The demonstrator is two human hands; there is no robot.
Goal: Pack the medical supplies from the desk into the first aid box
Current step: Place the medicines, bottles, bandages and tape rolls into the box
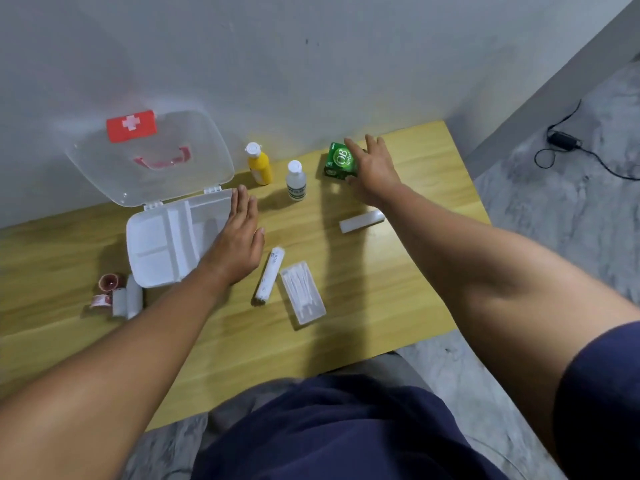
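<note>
The white first aid box (152,244) lies open at the desk's left, its clear lid (156,157) with a red cross leaning on the wall. My left hand (239,240) rests flat on the box's right edge, fingers apart and holding nothing. My right hand (374,168) grips a tilted green box (339,162) at the back, finger over its top and thumb below. A yellow bottle (259,166) and a clear bottle (296,181) stand between them. A white stick-shaped box (360,221), a bandage roll (270,275) and a swab pack (303,292) lie nearer.
Tape rolls (109,284) and white bandage rolls (130,299) sit at the box's front left corner. The wooden desk (398,306) abuts a grey wall, and its right edge drops to a marbled floor. A black charger with cable (564,140) lies there.
</note>
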